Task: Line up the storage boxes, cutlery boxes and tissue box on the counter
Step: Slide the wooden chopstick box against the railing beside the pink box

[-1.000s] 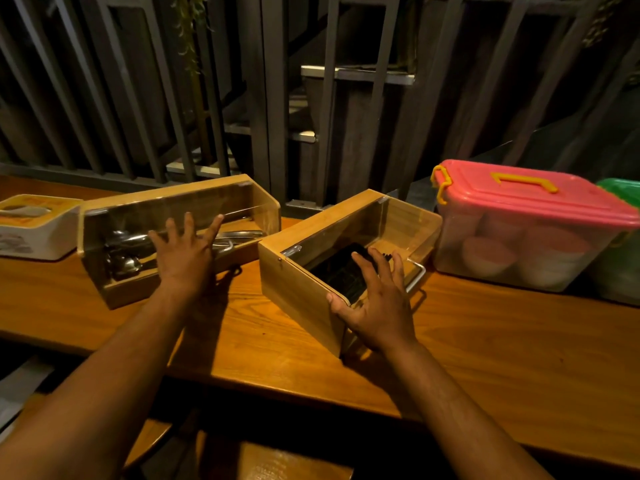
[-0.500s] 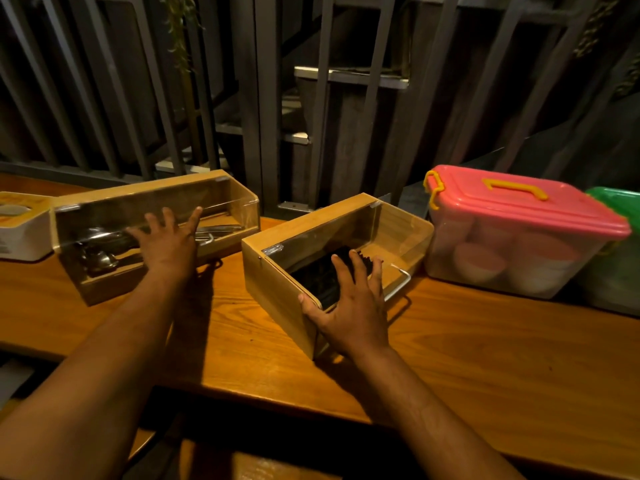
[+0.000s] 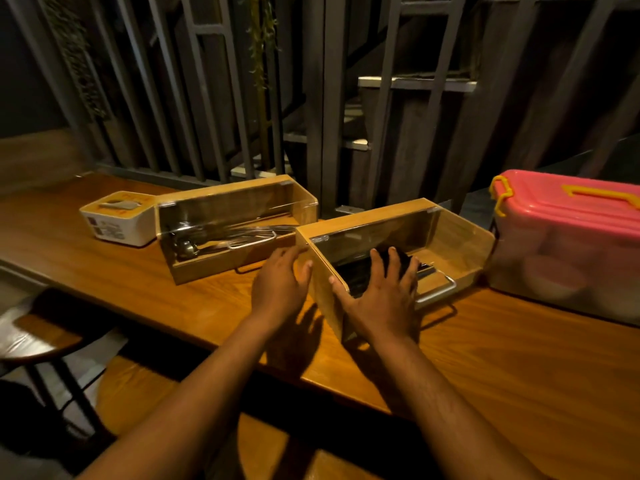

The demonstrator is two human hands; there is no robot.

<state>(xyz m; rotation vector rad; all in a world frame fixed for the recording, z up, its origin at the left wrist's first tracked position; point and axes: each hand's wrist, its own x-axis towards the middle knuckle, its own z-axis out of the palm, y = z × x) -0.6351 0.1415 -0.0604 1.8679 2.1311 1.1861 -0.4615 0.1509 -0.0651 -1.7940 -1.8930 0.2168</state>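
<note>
Two wooden cutlery boxes with clear lids lie on the wooden counter point(image 3: 502, 375). The left cutlery box point(image 3: 221, 194) holds metal spoons and stands beside a white and yellow tissue box point(image 3: 114, 223). The right cutlery box point(image 3: 464, 244) sits angled, its near corner toward me, with dark cutlery inside. My right hand point(image 3: 381, 299) lies spread on its clear lid, thumb hooked over the near left corner. My left hand point(image 3: 280, 289) rests open against that box's left end panel. A pink-lidded storage box point(image 3: 568, 209) with yellow handle stands at the right.
A dark slatted metal railing point(image 3: 325, 98) runs right behind the counter's back edge. A round stool point(image 3: 31, 337) stands below the counter at the left. A small gap separates the right cutlery box from the pink storage box.
My left hand left the lid of the left cutlery box and moved right to the end of the right cutlery box. My view swung left, so the green box is out of frame.
</note>
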